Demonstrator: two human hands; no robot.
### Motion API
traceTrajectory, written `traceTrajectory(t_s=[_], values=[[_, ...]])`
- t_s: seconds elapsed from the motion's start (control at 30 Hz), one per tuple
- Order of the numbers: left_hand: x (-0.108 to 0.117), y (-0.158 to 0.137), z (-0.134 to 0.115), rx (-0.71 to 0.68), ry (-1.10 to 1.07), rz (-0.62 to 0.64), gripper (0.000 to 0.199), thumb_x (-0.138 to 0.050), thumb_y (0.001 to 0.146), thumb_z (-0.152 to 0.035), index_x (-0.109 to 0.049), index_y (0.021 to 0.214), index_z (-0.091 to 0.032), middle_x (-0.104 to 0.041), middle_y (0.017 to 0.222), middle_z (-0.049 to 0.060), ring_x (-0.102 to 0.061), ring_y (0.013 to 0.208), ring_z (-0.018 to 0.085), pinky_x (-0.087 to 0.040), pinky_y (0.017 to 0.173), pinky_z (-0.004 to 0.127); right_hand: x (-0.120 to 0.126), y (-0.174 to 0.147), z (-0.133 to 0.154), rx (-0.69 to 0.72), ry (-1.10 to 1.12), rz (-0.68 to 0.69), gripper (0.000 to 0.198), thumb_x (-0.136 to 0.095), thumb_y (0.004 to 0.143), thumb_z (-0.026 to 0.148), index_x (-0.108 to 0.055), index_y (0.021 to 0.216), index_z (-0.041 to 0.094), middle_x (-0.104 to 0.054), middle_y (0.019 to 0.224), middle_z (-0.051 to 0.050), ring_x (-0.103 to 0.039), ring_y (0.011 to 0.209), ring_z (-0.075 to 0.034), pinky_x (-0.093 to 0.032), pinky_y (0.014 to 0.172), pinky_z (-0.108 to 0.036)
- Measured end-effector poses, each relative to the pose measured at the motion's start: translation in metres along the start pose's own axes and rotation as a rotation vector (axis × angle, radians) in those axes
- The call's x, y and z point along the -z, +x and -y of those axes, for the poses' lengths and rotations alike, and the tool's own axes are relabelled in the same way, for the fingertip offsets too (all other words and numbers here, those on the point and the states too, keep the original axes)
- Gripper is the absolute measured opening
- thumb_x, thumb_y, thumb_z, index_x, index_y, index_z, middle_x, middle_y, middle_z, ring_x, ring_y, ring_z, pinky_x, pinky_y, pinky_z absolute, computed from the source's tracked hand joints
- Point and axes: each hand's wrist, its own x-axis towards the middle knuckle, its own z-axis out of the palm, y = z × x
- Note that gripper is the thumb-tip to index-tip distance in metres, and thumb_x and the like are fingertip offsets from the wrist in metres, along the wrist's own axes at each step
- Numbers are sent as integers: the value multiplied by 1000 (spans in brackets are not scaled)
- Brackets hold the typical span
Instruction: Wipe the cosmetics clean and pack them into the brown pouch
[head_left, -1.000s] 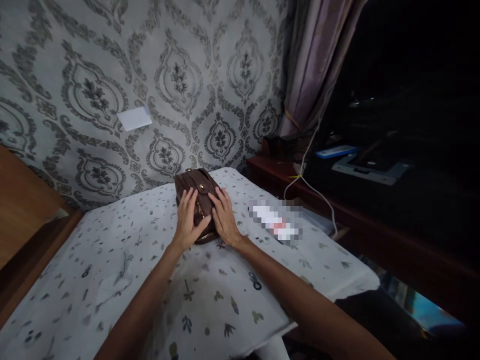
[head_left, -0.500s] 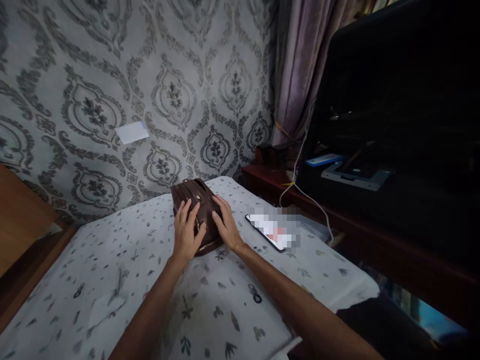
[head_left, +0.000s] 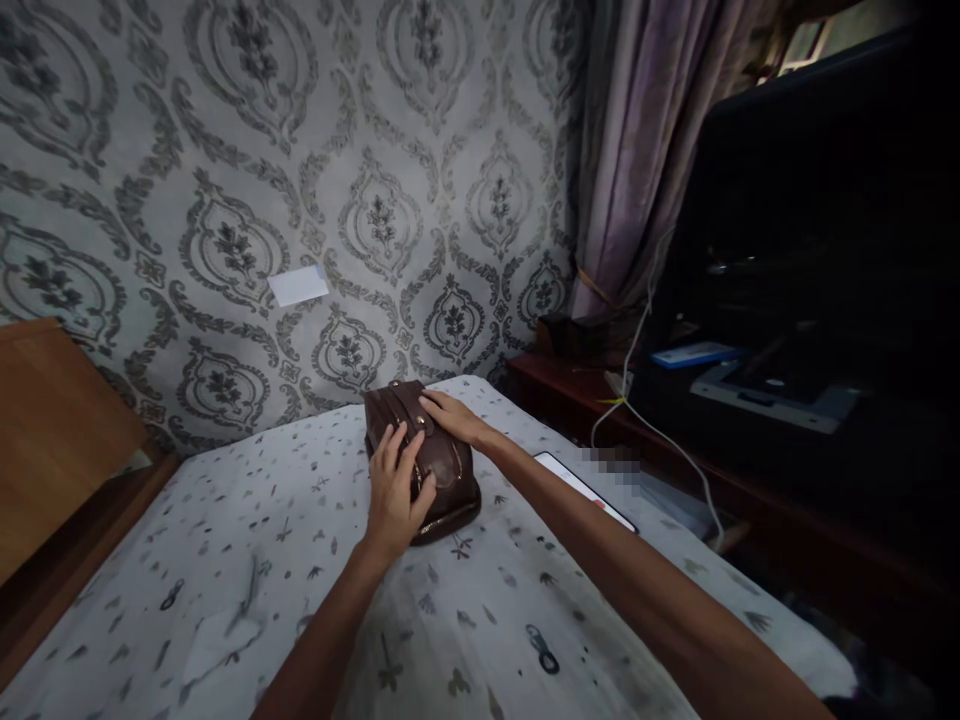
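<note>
A brown leather bag (head_left: 448, 478) with gold-coloured zips and a round metal stud lies on the patterned white bedsheet (head_left: 315, 540). My left hand (head_left: 396, 492) rests on the bag's left side, its fingers spread over the leather and apart from one another. Farther up, my right hand (head_left: 454, 416) lies over the bag's upper right edge with fingers stretched out; some of them are hidden from view. Neither hand is wrapped round anything. To the right of the bag lies a phone (head_left: 581, 488) with a lit screen, partly covered by my right forearm.
Behind the bed stands a wall with damask wallpaper (head_left: 382, 220) and a white card (head_left: 298, 285) on it. A wooden board (head_left: 60, 440) borders the left. On the right are a dark red desk (head_left: 536, 375), a white cable (head_left: 671, 445), a purple curtain (head_left: 637, 150) and a large black screen (head_left: 817, 220).
My right hand has moved from the bag's right side up to its far upper edge. My left hand stays on the left side. The view has shifted, so everything sits farther right.
</note>
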Motion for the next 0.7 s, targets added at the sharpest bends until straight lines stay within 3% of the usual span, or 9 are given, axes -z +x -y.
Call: traceTrajectory(t_s=[0.13,0.23,0.43,0.7], values=[[-2,-1,0,-5,-14,-12,52,-52,94,-28,-42,145,-26,-40,154,14,-30,149,32,-29,119,56,-3,-15,20,-36,-93,17,65,-38,101,53,-48,146,7,-46,153,-21,-40,145,-32,-28,119,-45],[-3,-3,0,-3,-61,-33,59,-54,94,-27,-33,149,-24,-37,155,17,-29,149,33,-29,119,58,-9,-30,41,-62,-237,-24,73,-37,99,61,-41,151,10,-43,154,-22,-40,143,-38,-32,114,-55],[-6,-10,4,22,-199,-113,75,-60,92,-29,-17,152,-19,-25,158,25,-23,151,34,-30,118,59,-26,-59,60,10,-579,-115,53,-39,102,51,-42,151,33,-43,154,-15,-42,140,-34,-35,109,-51],[2,-13,12,13,-283,-65,82,-64,90,-32,-13,154,-22,-23,159,23,-22,152,35,-28,120,59,-39,-71,59,30,-627,-193,55,-47,98,52,-49,148,30,-42,155,-18,-39,142,-36,-30,112,-50]])
